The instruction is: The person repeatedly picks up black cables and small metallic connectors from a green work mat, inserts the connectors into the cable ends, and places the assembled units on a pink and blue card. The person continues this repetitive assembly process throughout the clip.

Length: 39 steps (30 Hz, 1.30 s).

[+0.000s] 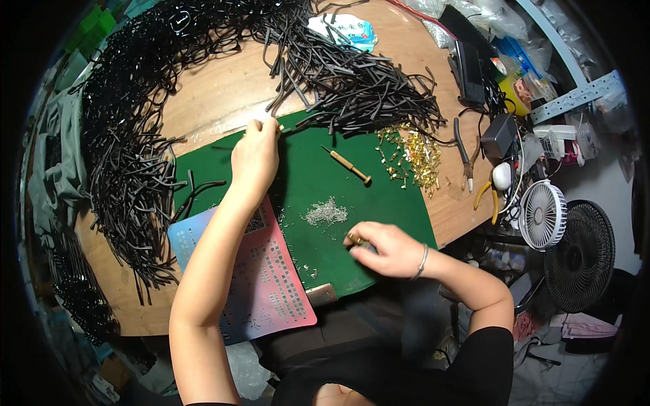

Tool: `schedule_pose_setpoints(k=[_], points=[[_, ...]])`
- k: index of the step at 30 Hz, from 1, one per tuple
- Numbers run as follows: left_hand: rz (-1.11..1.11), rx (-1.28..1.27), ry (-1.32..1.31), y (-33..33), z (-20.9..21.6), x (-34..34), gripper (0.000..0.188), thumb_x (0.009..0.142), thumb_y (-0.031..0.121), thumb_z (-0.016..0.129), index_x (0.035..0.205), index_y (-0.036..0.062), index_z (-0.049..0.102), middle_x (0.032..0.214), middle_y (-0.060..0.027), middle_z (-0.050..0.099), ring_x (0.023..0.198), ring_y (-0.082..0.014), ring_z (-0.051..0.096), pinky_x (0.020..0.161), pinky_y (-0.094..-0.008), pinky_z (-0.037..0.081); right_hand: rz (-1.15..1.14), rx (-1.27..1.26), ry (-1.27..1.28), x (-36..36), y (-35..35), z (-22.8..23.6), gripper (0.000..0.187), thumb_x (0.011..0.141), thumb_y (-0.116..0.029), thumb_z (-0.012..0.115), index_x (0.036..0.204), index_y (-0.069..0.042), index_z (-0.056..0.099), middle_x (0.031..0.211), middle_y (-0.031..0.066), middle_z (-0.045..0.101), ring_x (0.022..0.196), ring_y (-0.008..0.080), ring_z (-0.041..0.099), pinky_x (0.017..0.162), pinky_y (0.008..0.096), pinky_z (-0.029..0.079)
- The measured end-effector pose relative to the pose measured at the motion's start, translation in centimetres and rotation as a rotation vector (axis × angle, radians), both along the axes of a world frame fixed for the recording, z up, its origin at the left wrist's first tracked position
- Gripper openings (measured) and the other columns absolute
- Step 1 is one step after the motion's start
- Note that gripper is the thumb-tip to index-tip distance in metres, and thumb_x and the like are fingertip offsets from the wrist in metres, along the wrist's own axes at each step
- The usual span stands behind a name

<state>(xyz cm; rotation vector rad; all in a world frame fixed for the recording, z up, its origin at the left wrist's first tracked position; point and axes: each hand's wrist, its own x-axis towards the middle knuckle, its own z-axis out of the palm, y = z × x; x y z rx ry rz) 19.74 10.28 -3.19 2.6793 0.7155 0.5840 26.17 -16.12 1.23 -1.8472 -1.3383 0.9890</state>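
My left hand point(256, 154) is closed at the far edge of a green mat point(386, 203), pinching what looks like a black glasses temple point(292, 128) with a gold glint by the fingertips. Over the mat's near right part, my right hand point(386, 250) curls round a small brass-coloured tool point(354, 239), mostly hidden by the fingers. Between the hands lies a heap of tiny silver screws point(327, 212). A brass screwdriver point(347, 164) rests beyond it. Gold-coloured small metal parts point(416, 159) are spread at the mat's right edge.
Loose black temples point(365, 95) are piled at the back, more point(128, 223) at the left. Black glasses frames point(142, 61) fill the far left. A pink-blue printed sheet point(271, 291) lies under my left forearm. Pliers point(464, 159) and a white fan point(543, 213) are at the right.
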Motion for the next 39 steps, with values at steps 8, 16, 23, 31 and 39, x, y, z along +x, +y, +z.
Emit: schedule_pose_setpoints(k=[8,16,23,31,39], points=[[-0.097,-0.040,-0.076,0.7,1.8,-2.8,0.014,0.084,0.012,0.060,0.093,0.0044,0.053,0.092,-0.0170,0.058,0.080,-0.0342,0.059,0.068,-0.0401,0.049,-0.363,-0.301,-0.620,11.5,6.7,0.0,0.026,0.076,-0.022,0.056,0.080,0.004,0.059,0.082,0.0255,0.061,0.079,0.0383,0.061,0.072,0.0434,0.049],[-0.332,-0.065,0.219,-0.4,2.4,-2.7,0.025,0.079,0.017,0.064,0.096,0.0051,0.051,0.093,-0.0147,0.050,0.081,-0.0340,0.057,0.071,-0.0405,0.048,-0.237,-0.189,-0.695,11.2,6.5,-0.8,0.019,0.076,-0.017,0.056,0.081,0.001,0.059,0.074,0.0213,0.062,0.074,0.0373,0.062,0.070,0.0424,0.049],[-0.169,-0.225,-0.077,-2.2,8.6,-5.3,0.018,0.086,0.009,0.057,0.102,0.0023,0.052,0.081,-0.0141,0.058,0.069,-0.0232,0.057,0.066,-0.0303,0.048,-0.381,0.063,-0.629,8.0,3.9,2.9,0.018,0.078,-0.015,0.057,0.088,0.000,0.059,0.082,0.0170,0.062,0.077,0.0291,0.062,0.070,0.0372,0.050],[-0.139,-1.530,-0.157,-14.7,8.6,-14.7,0.021,0.095,0.010,0.046,0.113,0.0005,0.050,0.073,-0.0002,0.053,0.059,-0.0037,0.048,0.053,-0.0189,0.040,0.049,0.255,0.195,-3.0,2.4,5.5,0.012,0.079,-0.007,0.065,0.086,0.001,0.060,0.079,0.0089,0.059,0.073,0.0163,0.061,0.064,0.0272,0.048],[-0.069,-1.940,-0.425,-17.1,6.4,-15.9,0.026,0.098,0.016,0.043,0.119,0.0017,0.046,0.086,-0.0092,0.062,0.047,-0.0028,0.041,0.044,-0.0161,0.034,-0.096,0.221,0.480,-4.8,2.7,2.5,0.009,0.081,-0.003,0.062,0.088,0.002,0.061,0.084,0.0084,0.060,0.074,0.0146,0.059,0.065,0.0259,0.047]])
